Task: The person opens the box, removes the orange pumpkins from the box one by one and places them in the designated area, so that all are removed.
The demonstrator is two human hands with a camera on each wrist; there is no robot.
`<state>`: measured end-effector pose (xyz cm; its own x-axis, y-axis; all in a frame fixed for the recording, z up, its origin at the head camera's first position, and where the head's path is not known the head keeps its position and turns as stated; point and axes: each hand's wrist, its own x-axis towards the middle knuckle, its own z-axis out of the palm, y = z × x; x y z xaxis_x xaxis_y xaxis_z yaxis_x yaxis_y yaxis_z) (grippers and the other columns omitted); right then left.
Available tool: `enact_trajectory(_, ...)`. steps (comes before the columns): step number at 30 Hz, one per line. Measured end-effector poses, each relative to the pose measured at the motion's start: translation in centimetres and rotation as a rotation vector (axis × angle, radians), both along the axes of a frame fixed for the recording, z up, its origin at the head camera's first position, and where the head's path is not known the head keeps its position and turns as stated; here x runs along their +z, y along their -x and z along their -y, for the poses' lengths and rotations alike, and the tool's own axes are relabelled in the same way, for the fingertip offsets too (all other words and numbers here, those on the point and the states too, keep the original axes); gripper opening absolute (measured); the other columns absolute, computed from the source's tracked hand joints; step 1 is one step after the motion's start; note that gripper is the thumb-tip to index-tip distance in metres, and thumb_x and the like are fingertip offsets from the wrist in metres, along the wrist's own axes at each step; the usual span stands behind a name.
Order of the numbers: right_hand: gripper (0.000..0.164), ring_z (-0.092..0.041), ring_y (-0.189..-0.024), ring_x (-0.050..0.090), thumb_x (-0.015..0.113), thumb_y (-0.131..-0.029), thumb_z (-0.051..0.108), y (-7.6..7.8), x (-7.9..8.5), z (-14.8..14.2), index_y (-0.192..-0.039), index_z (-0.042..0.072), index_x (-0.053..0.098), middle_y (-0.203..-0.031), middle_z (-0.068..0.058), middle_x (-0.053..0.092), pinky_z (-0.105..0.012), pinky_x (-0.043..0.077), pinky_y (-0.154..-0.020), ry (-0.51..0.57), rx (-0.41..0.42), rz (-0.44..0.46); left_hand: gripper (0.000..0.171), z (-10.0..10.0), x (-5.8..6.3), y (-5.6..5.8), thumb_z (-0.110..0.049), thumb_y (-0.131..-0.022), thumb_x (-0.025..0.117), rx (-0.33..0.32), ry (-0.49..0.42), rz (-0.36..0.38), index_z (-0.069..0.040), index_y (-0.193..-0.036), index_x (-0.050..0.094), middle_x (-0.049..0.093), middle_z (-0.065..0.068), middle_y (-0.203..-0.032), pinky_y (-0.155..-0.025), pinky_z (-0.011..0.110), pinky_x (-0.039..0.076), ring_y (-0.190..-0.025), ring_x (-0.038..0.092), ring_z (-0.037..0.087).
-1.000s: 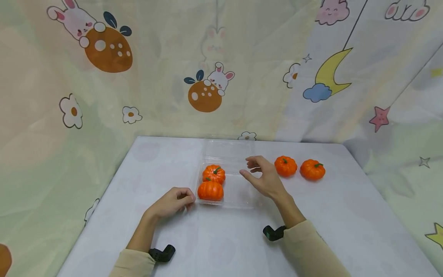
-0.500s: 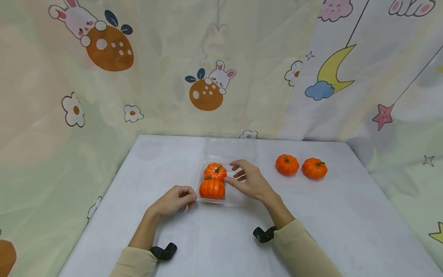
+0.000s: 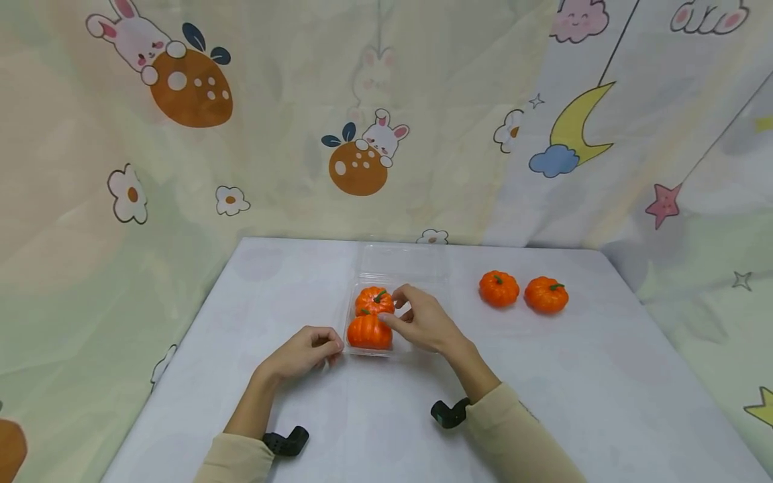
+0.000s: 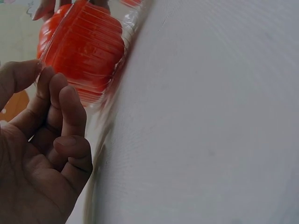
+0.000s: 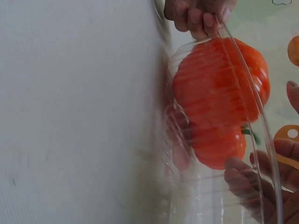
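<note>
A clear plastic clamshell box [image 3: 403, 261] lies on the white table with its lid folded back. Along its left side sit two small orange toy pumpkins, a rear pumpkin [image 3: 373, 299] with a green stem and a front pumpkin [image 3: 369, 333]. My left hand [image 3: 304, 351] pinches the box's front left rim between thumb and fingers, as the left wrist view shows. Over the box, my right hand [image 3: 423, 320] has its fingers spread loosely beside the pumpkins. In the right wrist view its fingertips [image 5: 236, 172] are at the rear pumpkin; whether they touch it is unclear.
Two more orange pumpkins rest on the table right of the box, one nearer [image 3: 498, 289] and one farther right [image 3: 546, 295]. A cartoon-printed curtain [image 3: 272, 134] rises behind the table. Each wrist wears a black camera.
My right hand has moved left across the box to the pumpkins. My left hand has stayed at the rim, and the pumpkins have kept their places.
</note>
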<state>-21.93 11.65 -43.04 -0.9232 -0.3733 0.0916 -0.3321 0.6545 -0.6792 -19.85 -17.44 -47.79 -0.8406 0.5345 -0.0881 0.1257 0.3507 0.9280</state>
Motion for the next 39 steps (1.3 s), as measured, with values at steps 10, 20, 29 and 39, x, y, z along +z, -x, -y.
enact_trajectory(10,0.05,-0.015,-0.084,0.062,0.065,-0.096,0.056,-0.3,-0.6,1.2,-0.119,0.012,0.056,-0.114,-0.003,0.063,-0.03,0.055,-0.076,-0.015,0.003,0.026,0.026,0.1,-0.2,0.0,-0.022,-0.105,0.059,-0.002,-0.01,0.0,0.001,-0.097,0.068,0.064,0.018,-0.085,-0.06,0.023,0.043,-0.071,0.053,0.024)
enact_trajectory(20,0.054,-0.015,-0.075,0.059,0.07,-0.093,0.054,-0.5,-1.1,1.7,-0.121,0.01,0.056,-0.109,-0.005,0.065,-0.031,0.053,-0.071,-0.027,-0.004,0.017,0.028,0.1,-0.2,-0.2,-0.022,-0.105,0.059,-0.004,-0.022,0.008,0.003,-0.098,0.068,0.064,0.022,-0.085,-0.059,0.023,0.042,-0.07,0.053,0.024)
enact_trajectory(29,0.054,-0.02,-0.085,0.061,0.066,-0.095,0.057,-0.9,-0.9,2.2,-0.124,0.012,0.058,-0.11,-0.001,0.064,-0.035,0.052,-0.077,-0.037,0.028,0.04,0.028,-0.1,-0.1,-0.2,-0.024,-0.105,0.058,0.004,-0.011,-0.001,0.002,-0.098,0.068,0.065,0.019,-0.085,-0.061,0.023,0.043,-0.071,0.053,0.022)
enact_trajectory(39,0.053,-0.017,-0.081,0.059,0.066,-0.095,0.054,-1.0,-0.8,2.3,-0.127,0.012,0.058,-0.109,-0.002,0.064,-0.031,0.052,-0.071,-0.026,0.059,0.039,0.026,0.0,-0.3,-0.1,-0.022,-0.105,0.06,0.006,-0.012,-0.003,0.002,-0.097,0.068,0.066,0.018,-0.085,-0.06,0.023,0.043,-0.072,0.054,0.021)
